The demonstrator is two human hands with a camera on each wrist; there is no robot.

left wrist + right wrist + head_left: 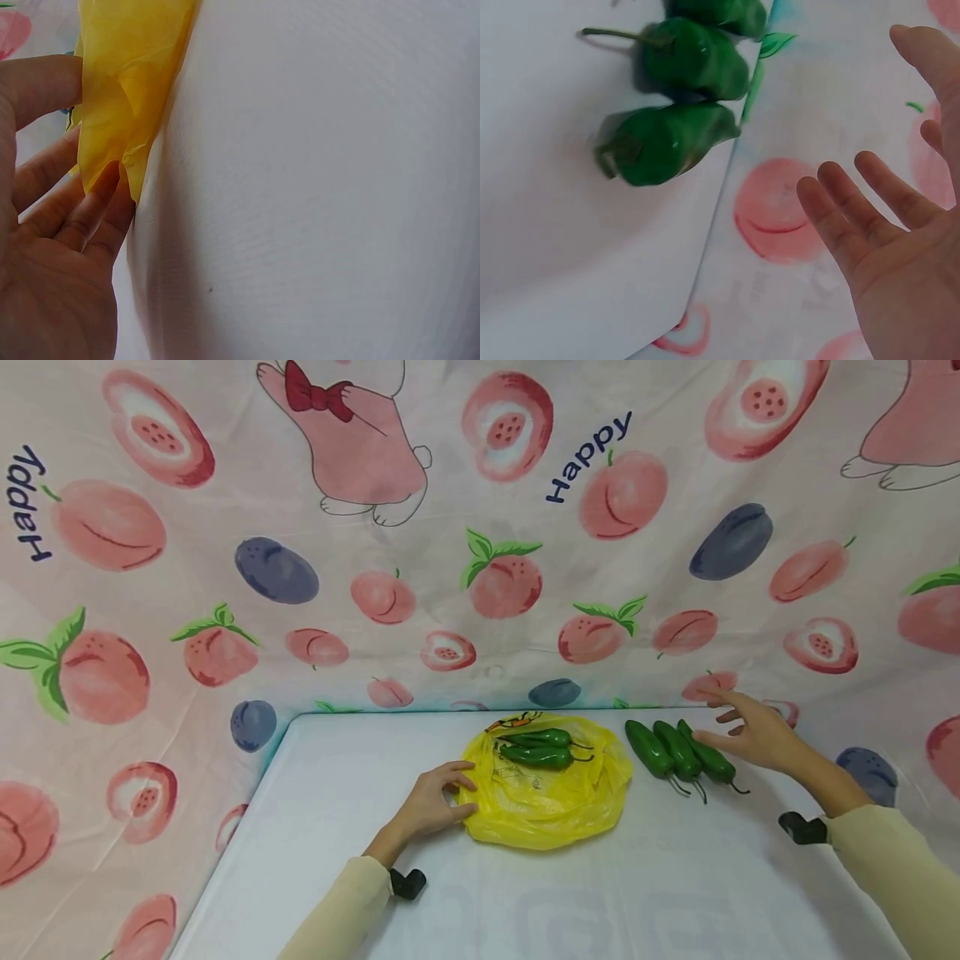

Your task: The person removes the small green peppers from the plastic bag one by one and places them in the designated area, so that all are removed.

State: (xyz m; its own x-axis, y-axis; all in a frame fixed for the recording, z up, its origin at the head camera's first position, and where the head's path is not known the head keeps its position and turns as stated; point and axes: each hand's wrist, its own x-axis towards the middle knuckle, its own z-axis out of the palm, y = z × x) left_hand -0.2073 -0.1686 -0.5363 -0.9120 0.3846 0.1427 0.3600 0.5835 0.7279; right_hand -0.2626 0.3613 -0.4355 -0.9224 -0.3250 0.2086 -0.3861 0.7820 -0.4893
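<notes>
A crumpled yellow plastic bag [547,814] lies on the white table, with two green chili peppers [536,757] side by side on top of it. My left hand [431,802] touches the bag's left edge, thumb and fingers spread apart. In the left wrist view some fingertips [105,184] show against the thin yellow plastic [135,82]. To the right of the bag lie three more green chili peppers [677,750] in a slanted row, stems toward me. Beside the rightmost pepper [664,142], my right hand [757,735] hovers with loosely extended fingers, holding nothing.
A white table [337,777] ends at a curtain [487,510] printed with peaches, plums and rabbits, hanging behind and around it. Small black wrist devices [408,883] sit at both sleeve cuffs.
</notes>
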